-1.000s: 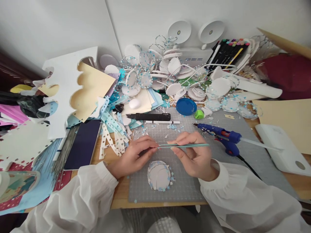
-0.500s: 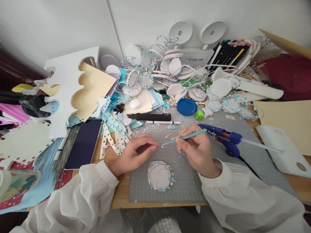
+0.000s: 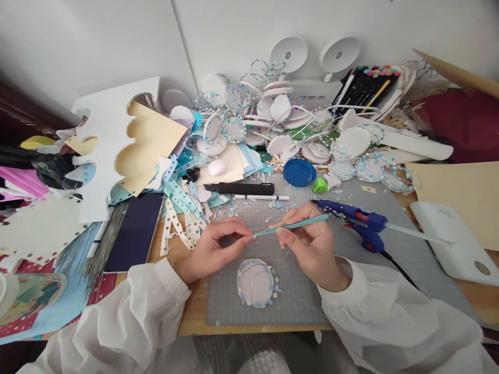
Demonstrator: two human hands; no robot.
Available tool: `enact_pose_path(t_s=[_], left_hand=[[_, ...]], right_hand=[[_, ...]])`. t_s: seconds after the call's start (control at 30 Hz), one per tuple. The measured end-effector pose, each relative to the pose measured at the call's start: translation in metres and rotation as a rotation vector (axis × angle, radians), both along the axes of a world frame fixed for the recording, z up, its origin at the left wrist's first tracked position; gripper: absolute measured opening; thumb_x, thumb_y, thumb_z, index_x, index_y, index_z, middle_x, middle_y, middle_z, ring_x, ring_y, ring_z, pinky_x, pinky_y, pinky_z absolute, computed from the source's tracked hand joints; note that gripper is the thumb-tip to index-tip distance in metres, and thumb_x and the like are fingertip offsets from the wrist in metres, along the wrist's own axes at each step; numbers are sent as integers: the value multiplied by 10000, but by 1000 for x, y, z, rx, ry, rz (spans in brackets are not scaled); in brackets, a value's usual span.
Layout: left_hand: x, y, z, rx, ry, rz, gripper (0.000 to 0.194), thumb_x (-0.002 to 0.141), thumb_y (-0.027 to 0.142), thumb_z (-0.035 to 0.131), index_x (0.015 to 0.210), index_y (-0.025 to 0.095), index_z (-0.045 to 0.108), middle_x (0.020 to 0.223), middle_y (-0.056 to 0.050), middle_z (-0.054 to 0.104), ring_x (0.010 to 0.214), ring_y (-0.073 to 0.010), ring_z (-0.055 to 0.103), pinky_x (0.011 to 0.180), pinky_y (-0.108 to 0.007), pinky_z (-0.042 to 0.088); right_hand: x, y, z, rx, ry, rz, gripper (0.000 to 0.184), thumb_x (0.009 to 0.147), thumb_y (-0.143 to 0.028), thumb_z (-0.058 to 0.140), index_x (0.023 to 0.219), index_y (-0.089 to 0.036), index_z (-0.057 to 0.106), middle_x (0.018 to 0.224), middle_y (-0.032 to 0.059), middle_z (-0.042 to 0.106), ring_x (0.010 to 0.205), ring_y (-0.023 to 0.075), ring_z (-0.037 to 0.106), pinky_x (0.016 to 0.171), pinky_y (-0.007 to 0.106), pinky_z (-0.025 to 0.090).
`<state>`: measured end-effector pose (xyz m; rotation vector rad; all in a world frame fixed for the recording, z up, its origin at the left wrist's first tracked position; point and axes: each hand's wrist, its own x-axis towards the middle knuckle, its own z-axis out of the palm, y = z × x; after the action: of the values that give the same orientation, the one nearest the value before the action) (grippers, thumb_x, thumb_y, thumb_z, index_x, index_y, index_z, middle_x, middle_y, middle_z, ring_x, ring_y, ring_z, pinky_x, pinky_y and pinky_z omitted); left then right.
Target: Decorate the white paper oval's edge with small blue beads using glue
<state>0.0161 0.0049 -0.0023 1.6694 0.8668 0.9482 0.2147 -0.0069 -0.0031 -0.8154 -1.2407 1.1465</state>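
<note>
My right hand [image 3: 310, 244] grips teal tweezers [image 3: 298, 225], their tip pointing left at my left hand's fingertips. My left hand [image 3: 216, 246] is pinched shut above the grey cutting mat [image 3: 296, 301]; whatever tiny piece it holds is too small to name. Just below both hands a white paper disc [image 3: 255, 283] edged with small blue stars lies on the mat.
A blue glue gun [image 3: 358, 221] lies right of my hands, its cord trailing off. Behind are a black knife [image 3: 239, 188], a white pen [image 3: 261, 197], a blue lid [image 3: 299, 172] and a heap of white discs [image 3: 280, 122]. A dark phone [image 3: 134, 231] and punched paper strips [image 3: 181, 215] lie left.
The tweezers tilted up and drew away from my left hand, then came back so their tip meets the left fingertips again. The left hand barely moved.
</note>
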Motion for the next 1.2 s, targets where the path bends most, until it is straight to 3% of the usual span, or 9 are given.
enact_pose_path(t_s=[0.33,0.73,1.2], left_hand=[[0,1,2,-18,-4,3,147,867,255,618,819,134,687,799,-78,662,740,-158,601,680,-276,482],[0,1,2,-1,44,-40,168,876,250,610,825,117,698,772,-79,651,704,-146,582,637,-258,464],[0,1,4,12,53,-35,186,875,281,614,822,126,702,769,-79,657,702,-149,588,635,-260,473]], right_hand=[[2,2,-1,-26,16,35,152,834,-181,662,849,-211,513,779,2,612,536,83,526,479,236,450],[2,-1,3,6,-57,22,163,840,-232,662,828,-212,501,731,-21,555,521,81,527,476,234,451],[5,-1,0,5,-82,28,142,848,-227,649,852,-218,507,776,-1,551,609,107,561,575,285,515]])
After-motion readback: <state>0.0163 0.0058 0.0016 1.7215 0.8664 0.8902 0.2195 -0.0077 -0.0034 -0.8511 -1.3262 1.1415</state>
